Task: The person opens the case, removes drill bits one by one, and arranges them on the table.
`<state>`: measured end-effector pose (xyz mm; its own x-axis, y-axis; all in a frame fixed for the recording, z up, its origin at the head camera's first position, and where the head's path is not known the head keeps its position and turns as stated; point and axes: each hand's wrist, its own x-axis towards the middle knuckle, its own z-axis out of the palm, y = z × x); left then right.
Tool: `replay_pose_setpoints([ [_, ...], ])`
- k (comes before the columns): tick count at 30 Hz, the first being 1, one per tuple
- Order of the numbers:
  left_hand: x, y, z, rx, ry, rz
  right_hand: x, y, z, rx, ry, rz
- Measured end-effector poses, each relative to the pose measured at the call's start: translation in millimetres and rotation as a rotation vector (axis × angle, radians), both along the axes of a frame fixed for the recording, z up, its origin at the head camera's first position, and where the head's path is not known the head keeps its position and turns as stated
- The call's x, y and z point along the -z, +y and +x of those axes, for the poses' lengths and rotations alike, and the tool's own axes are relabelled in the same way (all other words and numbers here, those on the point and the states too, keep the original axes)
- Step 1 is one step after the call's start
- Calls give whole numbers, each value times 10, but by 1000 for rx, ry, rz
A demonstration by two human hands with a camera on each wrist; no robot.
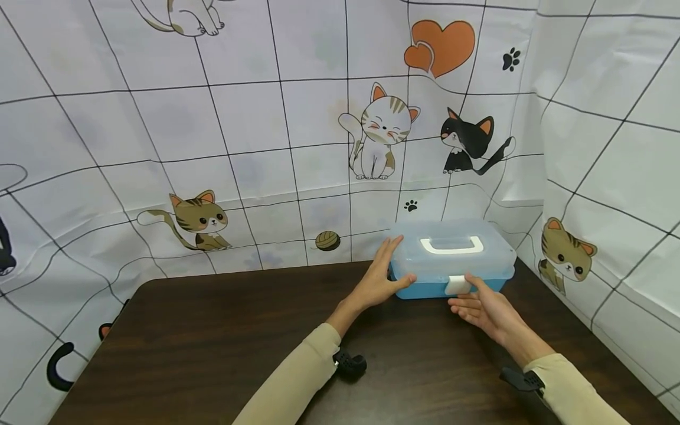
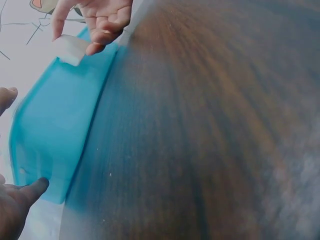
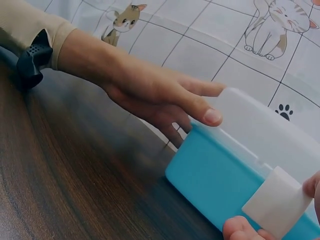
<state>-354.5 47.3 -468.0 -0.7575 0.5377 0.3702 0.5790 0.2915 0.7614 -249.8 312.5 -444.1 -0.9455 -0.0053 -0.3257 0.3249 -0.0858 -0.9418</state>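
A storage box [image 1: 494, 285] with a blue base, a frosted clear lid and a white carrying handle [image 1: 451, 249] stands at the back right of the table, its lid down. On its front is a white latch [image 3: 277, 202]. My left hand [image 1: 374, 280] rests against the box's left end, fingers extended and thumb on the front corner. With the thumb at the top of the latch and the fingers by its lower edge, my right hand [image 1: 489, 310] pinches it; the left wrist view also shows this right hand [image 2: 107, 17]. The box's contents cannot be made out.
The dark wood table [image 1: 239, 342] extends left and forward of the box. A white cloth wall [image 1: 255, 130] with cat drawings and grid lines rises behind, and another side of it [image 1: 627, 195] runs along the right table edge. Black devices sit on both wrists.
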Motion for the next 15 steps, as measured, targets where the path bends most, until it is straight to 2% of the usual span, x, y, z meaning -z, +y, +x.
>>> replay_pose_setpoints([
  [8,7,4,17,-6,0,9,-40,11,59,-5,-8,12],
  [15,11,14,15,-10,14,1,-100,26,102,3,20,19],
])
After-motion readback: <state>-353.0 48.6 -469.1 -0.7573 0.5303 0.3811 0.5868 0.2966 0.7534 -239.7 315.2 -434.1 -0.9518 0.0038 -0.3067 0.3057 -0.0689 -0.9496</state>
